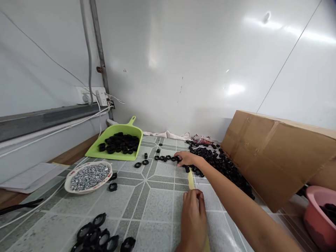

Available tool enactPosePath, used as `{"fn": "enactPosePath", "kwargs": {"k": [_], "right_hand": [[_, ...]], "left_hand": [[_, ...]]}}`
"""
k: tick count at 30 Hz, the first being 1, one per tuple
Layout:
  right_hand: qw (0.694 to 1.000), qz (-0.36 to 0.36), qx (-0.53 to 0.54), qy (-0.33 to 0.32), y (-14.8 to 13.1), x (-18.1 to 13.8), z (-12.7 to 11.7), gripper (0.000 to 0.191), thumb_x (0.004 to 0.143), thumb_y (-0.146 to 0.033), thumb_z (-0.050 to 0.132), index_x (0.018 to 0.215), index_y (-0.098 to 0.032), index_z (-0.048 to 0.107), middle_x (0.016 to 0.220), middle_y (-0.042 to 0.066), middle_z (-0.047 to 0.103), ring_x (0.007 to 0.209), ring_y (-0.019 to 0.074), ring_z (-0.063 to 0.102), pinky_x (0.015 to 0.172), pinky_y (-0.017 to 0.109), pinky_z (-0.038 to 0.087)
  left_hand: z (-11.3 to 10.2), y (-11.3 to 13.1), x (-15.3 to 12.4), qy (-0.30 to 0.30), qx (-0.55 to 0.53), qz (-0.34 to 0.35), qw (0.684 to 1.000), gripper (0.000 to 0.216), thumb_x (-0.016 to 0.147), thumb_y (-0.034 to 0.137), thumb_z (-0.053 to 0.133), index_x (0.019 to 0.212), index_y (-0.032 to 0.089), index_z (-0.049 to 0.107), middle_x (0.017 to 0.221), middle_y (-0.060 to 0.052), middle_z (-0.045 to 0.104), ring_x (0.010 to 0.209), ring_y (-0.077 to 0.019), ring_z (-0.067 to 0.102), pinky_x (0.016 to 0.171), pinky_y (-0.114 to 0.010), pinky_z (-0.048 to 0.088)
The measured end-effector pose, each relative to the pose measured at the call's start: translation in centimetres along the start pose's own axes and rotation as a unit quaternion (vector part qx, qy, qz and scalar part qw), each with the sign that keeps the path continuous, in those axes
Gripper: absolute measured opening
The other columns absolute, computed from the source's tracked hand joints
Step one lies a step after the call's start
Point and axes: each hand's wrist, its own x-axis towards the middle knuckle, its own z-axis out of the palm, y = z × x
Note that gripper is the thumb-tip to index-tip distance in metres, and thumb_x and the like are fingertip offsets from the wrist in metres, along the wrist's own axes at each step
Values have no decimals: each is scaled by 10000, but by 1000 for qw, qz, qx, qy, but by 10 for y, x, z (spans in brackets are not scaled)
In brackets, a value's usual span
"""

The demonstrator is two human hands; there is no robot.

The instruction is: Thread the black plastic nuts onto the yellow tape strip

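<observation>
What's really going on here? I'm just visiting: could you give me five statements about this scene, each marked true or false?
1. The right hand is at a row of black rings, farther forward than the left hand. True.
2. The white dish, nearer than the green dustpan, holds small silvery pieces. True.
3. The green dustpan holds silvery pieces. False: it holds more black rings.
4. The cardboard box and pink basin are both on the picture's right. True.
5. The left hand is inside the pink basin. False: it is at the yellow strip.

Right of the right hand (185, 159) sits a brown cardboard box (273, 147); beyond that hand, white cloth (168, 134) lies along the wall (183, 52). Far to its left are papers (33, 176) and, higher, a socket (102, 98).
</observation>
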Motion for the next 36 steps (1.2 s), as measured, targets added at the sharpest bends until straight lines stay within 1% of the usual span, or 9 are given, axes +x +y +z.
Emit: {"fn": "enactPosePath", "kwargs": {"k": [6,14,17,22,27,30,32,35,36], "right_hand": [[999,-14,-14,27,-6,-20,11,407,762,-190,741,1161,-205,661,905,57,657,793,208,601,680,262,391],[987,-37,62,144,-13,-75,38,368,730,-157,766,1073,-240,662,906,40,652,940,232,576,846,310,389],[969,-18,134,206,-9,-82,48,344,741,-195,756,1065,-237,649,849,9,642,867,198,585,817,294,414],[918,41,248,308,-5,-83,57,275,872,-406,575,1015,-175,620,749,4,610,700,165,559,692,287,455],[892,36,312,327,-17,-112,49,419,812,-551,606,959,-162,649,830,50,650,761,187,587,715,303,476],[881,44,354,310,-23,-149,56,455,864,-576,561,1026,-165,672,810,51,650,700,180,574,632,287,457],[856,66,432,276,-24,-174,70,443,857,-587,591,1011,-180,675,697,17,604,586,160,524,533,266,408],[794,84,541,265,-23,-200,96,406,832,-602,635,879,-199,621,602,-27,516,507,137,458,488,253,367],[787,82,547,273,-22,-205,101,410,844,-611,615,837,-202,592,588,-33,498,503,137,452,493,256,370]], "left_hand": [[-4,3,-1,-1,-2,-7,1000,229,986,332,384,892,216,558,937,-73,598,953,-255,551,853,-410,435],[-7,2,1,14,6,-26,1000,223,960,351,430,910,201,587,928,-74,614,919,-248,578,820,-359,427],[-7,1,2,19,5,-21,1000,231,957,347,430,921,195,601,933,-80,631,914,-248,587,819,-354,428],[-3,-2,1,36,-4,-4,999,233,948,346,449,908,197,623,933,-82,647,925,-251,595,829,-353,434],[-1,-4,4,72,-37,-4,997,254,966,356,424,945,189,615,970,-96,642,949,-253,595,859,-373,447],[-2,-6,7,120,-64,-1,991,324,979,365,411,1198,176,557,1167,-132,606,1065,-250,578,918,-380,452],[-2,-8,7,85,-64,25,994,388,972,358,439,1319,202,512,1256,-129,584,1126,-246,568,952,-375,451],[-2,-7,4,-14,-45,61,997,366,960,342,470,1294,239,576,1246,-101,620,1156,-244,574,988,-363,444],[-2,-6,3,-28,-38,56,997,358,957,348,478,1278,237,591,1245,-100,628,1156,-247,578,992,-365,443]]}}
